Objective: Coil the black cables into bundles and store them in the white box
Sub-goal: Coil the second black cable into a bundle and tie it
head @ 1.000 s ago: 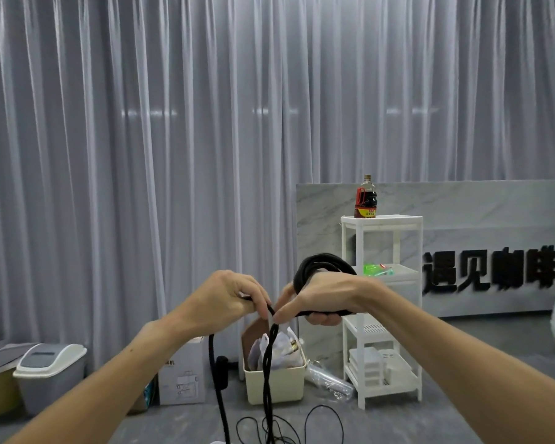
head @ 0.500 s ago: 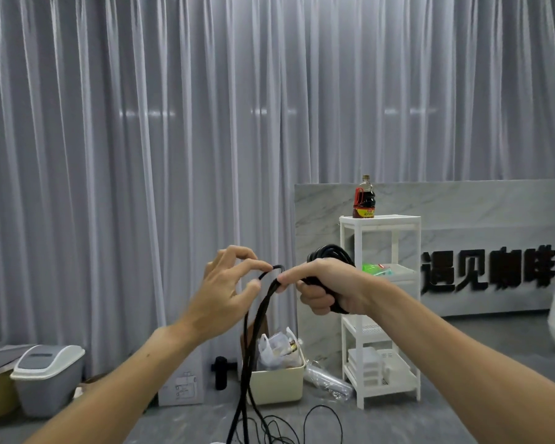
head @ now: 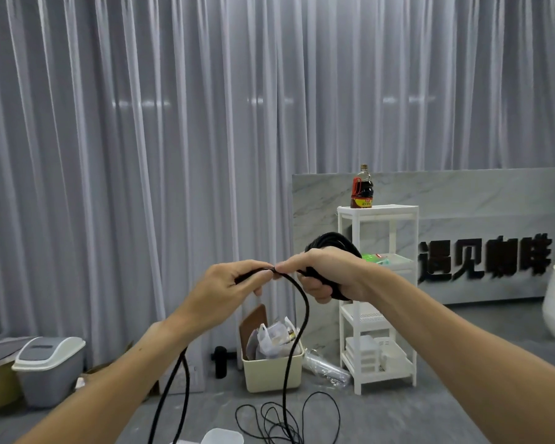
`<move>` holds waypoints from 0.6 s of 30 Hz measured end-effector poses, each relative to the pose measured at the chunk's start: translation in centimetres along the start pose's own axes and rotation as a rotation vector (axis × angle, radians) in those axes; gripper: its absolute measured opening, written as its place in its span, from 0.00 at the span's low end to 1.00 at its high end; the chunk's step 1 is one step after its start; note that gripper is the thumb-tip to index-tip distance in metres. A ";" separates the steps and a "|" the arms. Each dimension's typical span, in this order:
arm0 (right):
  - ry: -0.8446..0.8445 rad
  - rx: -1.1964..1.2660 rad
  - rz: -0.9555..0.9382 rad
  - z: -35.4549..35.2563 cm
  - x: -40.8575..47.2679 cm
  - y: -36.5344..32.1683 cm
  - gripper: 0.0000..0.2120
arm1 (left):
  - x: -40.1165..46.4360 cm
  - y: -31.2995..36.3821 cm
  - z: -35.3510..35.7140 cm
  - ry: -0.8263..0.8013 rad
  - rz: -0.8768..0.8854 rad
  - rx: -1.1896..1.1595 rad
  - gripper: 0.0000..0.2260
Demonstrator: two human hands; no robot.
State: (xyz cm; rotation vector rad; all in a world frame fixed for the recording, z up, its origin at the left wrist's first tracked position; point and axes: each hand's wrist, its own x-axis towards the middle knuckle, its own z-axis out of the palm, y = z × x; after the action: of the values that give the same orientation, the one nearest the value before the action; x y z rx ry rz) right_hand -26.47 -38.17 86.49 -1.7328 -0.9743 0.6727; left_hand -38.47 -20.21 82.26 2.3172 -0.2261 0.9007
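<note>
Bottle (head: 362,188) stands on the shelf rack (head: 378,209), right of your hands. Bin (head: 272,368) sits left of the rack; lidded container (head: 49,366) far left.

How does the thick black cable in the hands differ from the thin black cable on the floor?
The thick black cable is held up: the right hand grips its coiled part and the left hand pinches a strand, and the rest hangs down. The thin black cable lies untouched on the floor in loose, untidy loops. The thick one is far heavier in gauge and looks braided; the thin one looks smooth. Both are black.
</note>
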 end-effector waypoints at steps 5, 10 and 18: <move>-0.052 0.217 0.031 0.1 0.4 -0.4 0.12 | 0.5 0.4 0.1 0.270 0.025 0.150 0.07; 0.031 0.304 -0.002 0.7 1.0 -0.2 0.12 | 0.8 1.0 0.5 0.312 -0.174 0.139 0.15; 0.115 0.300 0.016 1.2 1.4 -0.2 0.11 | 0.3 2.2 1.0 0.274 0.085 0.335 0.06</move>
State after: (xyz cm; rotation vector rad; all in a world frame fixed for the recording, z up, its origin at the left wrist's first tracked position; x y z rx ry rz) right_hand -26.72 -36.37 86.24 -1.4978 -0.7396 0.6840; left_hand -38.48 -22.48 83.02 2.4609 -0.0603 1.3740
